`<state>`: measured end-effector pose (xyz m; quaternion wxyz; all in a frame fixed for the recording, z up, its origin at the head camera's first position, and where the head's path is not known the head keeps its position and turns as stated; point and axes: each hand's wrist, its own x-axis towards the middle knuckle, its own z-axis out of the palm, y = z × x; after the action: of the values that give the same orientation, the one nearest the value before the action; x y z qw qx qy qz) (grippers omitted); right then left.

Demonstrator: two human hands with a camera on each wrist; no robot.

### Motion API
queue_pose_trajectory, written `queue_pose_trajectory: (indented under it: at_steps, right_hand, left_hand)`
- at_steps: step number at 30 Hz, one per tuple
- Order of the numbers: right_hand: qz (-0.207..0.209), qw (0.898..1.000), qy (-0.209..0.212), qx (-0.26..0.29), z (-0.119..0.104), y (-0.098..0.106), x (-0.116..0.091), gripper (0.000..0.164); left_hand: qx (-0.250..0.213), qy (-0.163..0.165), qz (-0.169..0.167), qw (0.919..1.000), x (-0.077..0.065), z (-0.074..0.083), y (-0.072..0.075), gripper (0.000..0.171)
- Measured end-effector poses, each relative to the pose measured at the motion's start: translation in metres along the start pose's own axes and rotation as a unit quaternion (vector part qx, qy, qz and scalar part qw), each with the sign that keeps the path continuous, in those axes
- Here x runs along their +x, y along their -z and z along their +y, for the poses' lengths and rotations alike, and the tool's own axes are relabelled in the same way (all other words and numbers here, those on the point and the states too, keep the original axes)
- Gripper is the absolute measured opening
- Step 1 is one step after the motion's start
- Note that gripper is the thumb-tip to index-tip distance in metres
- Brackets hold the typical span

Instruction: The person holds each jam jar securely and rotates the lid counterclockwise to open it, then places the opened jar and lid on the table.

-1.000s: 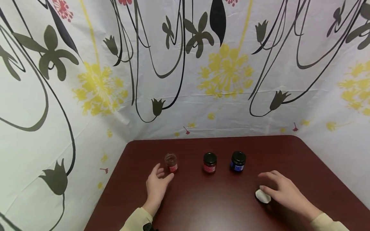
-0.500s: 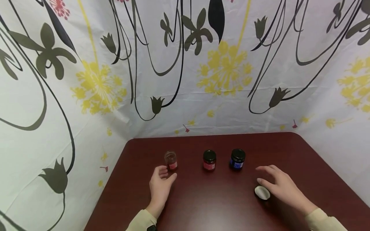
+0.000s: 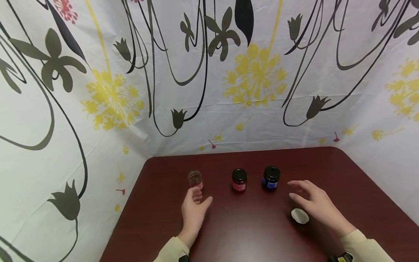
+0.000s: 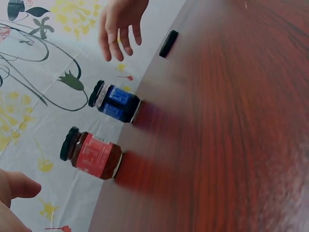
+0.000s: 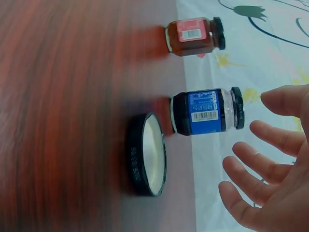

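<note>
A white cloth (image 3: 209,78) printed with flowers and stems rises behind the tabletop (image 3: 248,225) and along both its sides. The tabletop is dark red-brown, with rounded far corners. Two pale sleeves (image 3: 364,245) reach in from the near edge.

The right hand (image 3: 315,203) hovers near the lid, its grip spread, fingers and thumb well apart. The left hand (image 3: 194,209) is at the clear jar, its grip spread too: thumb out to the side, fingers gently bent. Its fingertips overlap the jar's lower part in the head view; whether they touch it I cannot tell.

The blue jar (image 3: 271,178) stands upright toward the far side, capped in black. The red jar (image 3: 239,180) stands upright left of it, also black-capped, a gap between them. Farther left, the clear jar (image 3: 195,177) stands upright and uncapped, with a red label low down. The lid (image 3: 299,216) lies loose, nearer than the blue jar and to its right, pale inside facing up.
</note>
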<state>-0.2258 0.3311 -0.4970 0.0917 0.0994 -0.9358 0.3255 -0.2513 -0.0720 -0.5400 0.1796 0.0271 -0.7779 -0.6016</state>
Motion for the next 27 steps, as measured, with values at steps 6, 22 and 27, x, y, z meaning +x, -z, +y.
queue_pose_trajectory:
  at_steps: [6,22,27]
  right_hand:
    - [0.007,1.0,-0.008,0.011,-0.002,-0.004,0.002,0.039]
    - [-0.018,0.997,-0.034,0.061,-0.021,-0.009,0.011,0.047]
    - [-0.013,0.997,-0.022,0.074,-0.025,-0.013,0.016,0.047]
  left_hand:
    - [-0.007,0.0,-0.012,0.9999,-0.001,0.0,-0.011,0.045]
    - [-0.015,0.015,-0.034,0.9992,0.005,0.0,-0.043,0.05]
    - [-0.01,0.013,-0.041,0.999,0.007,0.001,-0.047,0.055]
